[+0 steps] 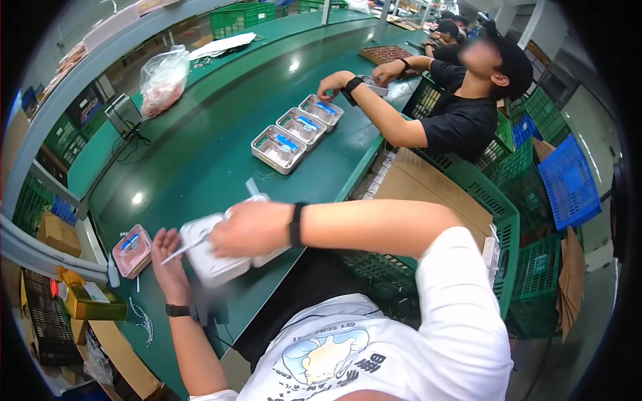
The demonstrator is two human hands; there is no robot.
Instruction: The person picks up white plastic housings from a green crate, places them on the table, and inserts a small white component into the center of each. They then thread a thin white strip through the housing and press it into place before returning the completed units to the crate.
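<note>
My left hand [170, 260] is raised at the left side of a white plastic housing [215, 264], palm toward it and fingers stretched out. Over that housing reaches my right hand [251, 228], fingers curled and blurred by motion. A thin white strip [180, 252] slants from the right fingertips toward the left palm, apparently pinched in the right hand. Another pale housing [271, 256] lies partly hidden under my right wrist. Beyond the right hand a short translucent strip [252, 187] sticks up. Left of my left hand sits a pink open housing [132, 251] with a blue part inside.
Three open white housings [279, 150] with blue parts stand in a row on the green belt [200, 157]. A co-worker [461, 100] reaches over the belt at the right. A yellow can [93, 301] stands at lower left; green crates [508, 267] hold cardboard at my right.
</note>
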